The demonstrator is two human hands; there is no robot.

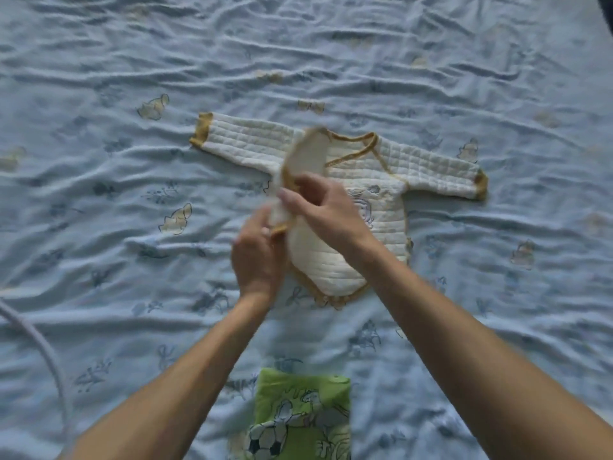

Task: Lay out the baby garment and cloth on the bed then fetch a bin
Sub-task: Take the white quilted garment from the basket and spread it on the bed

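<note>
Lying at the centre of the frame is one baby garment point(361, 180), a cream quilted wrap top with mustard-yellow trim, spread on the bed sheet point(464, 78) with its two sleeves stretched out, one toward the upper left and one toward the right. Each sleeve ends in a mustard cuff. A faint printed figure shows on the garment's chest, partly hidden behind a hand. One front flap of the garment is lifted off the body and stands folded up, blurred at its top edge.

Two bare hands meet on that flap. The left hand point(257, 257), just left of centre, has its fingers curled against the lower edge of the flap, pinching the trimmed border. The right hand point(323, 212) comes in from the lower right, its thumb and fingers closed on the same flap a little higher up. Both forearms reach in from the bottom corners of the frame.

At the bottom centre, between the forearms and well apart from the garment, lies one green cloth point(303, 415), folded flat, printed with cartoon figures and a football.

The sheet is pale blue, wrinkled, and dotted with small animal prints. One pale hose or cord point(39, 346) curves along the lower left edge.
</note>
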